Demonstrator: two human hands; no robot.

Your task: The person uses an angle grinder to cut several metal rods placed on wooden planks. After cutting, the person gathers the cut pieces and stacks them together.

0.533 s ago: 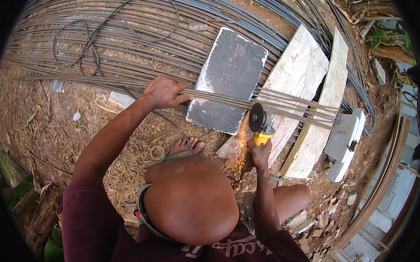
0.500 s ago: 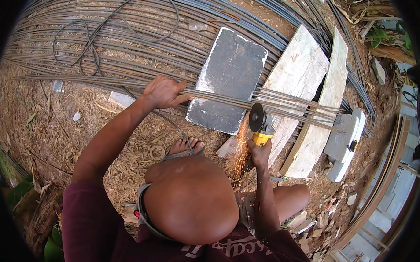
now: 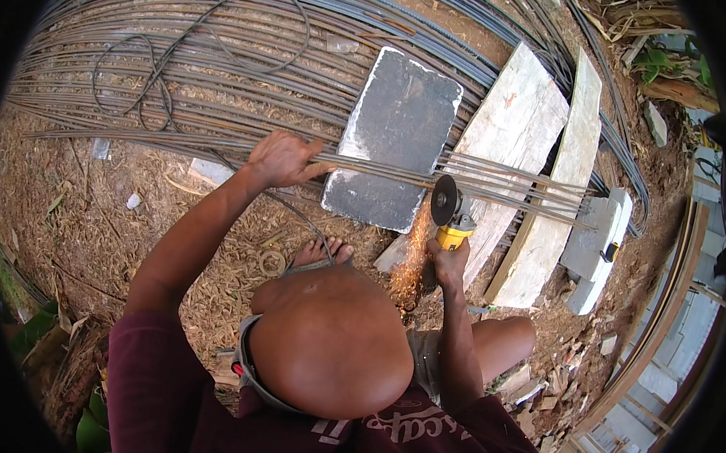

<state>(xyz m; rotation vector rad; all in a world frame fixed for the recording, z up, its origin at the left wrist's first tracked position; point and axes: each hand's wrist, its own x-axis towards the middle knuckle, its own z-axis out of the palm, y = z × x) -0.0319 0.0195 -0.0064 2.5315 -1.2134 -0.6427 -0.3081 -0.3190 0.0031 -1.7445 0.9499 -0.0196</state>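
My left hand is wrapped round a small bundle of steel rebar rods, just left of a dark rectangular slab. The rods cross that slab and run on to the right over pale boards. In my right hand is a yellow angle grinder, gripped by its body. Its dark cutting disc meets the rods just past the slab's right edge. Orange sparks stream down from the disc toward the ground near my legs.
Many long rods lie spread behind the slab, with a loop of bent wire over them. Two whitish planks slant under the rod ends. A grey-and-white block lies at the right. My bare knee and sandalled foot are close by.
The spray of sparks has shifted slightly and bunches more near its lower end. Both hands, the grinder and the rods look almost unmoved.
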